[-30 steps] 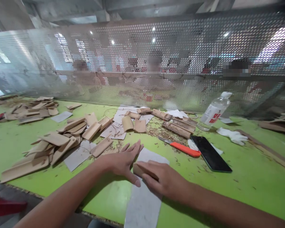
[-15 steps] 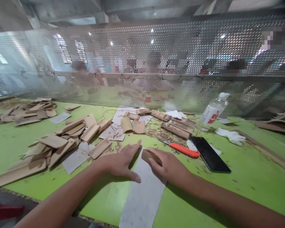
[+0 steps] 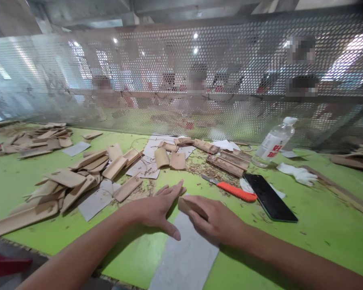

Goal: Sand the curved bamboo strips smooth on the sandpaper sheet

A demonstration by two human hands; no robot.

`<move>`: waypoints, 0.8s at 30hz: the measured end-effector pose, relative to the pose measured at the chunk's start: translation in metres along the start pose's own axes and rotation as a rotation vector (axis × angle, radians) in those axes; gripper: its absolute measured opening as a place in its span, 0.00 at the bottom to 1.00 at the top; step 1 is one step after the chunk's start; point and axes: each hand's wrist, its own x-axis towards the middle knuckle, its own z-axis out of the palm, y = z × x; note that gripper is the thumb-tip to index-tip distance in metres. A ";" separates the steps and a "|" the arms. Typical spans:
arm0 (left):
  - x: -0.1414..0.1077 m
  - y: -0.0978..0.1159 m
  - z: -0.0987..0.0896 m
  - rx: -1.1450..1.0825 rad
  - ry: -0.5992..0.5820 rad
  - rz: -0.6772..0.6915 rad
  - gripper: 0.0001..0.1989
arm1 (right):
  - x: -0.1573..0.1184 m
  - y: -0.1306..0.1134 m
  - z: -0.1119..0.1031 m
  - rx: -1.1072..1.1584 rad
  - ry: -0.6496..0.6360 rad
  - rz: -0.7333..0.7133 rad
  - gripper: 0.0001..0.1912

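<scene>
My right hand is wrapped round a short curved bamboo piece at the top end of a whitish paper strip. Just left of it, my left hand rests with fingers spread and thumb stretched toward the strip, holding nothing. Beyond the hands lie two small bamboo pieces among shavings. An orange-handled knife lies to the right, its blade pointing left.
A black phone, a plastic bottle and a white glove are on the right. Bamboo piles cover the left. A perforated metal screen stands behind, with people beyond it.
My right hand has shifted slightly down and right with the bamboo piece. The strip's lower part has moved or turned a little. My left hand's fingers have spread slightly.
</scene>
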 end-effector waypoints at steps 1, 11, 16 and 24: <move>0.000 0.000 0.000 0.000 -0.006 0.003 0.76 | 0.000 0.000 0.000 0.016 -0.014 -0.005 0.22; 0.001 -0.002 0.000 0.022 -0.017 -0.022 0.75 | 0.002 -0.003 -0.007 0.042 -0.001 0.093 0.20; 0.001 -0.002 -0.001 0.022 -0.025 -0.028 0.74 | 0.002 -0.007 -0.008 0.054 -0.005 0.124 0.20; 0.000 -0.001 -0.001 -0.001 -0.008 -0.018 0.74 | 0.000 -0.007 -0.006 0.065 -0.011 0.121 0.20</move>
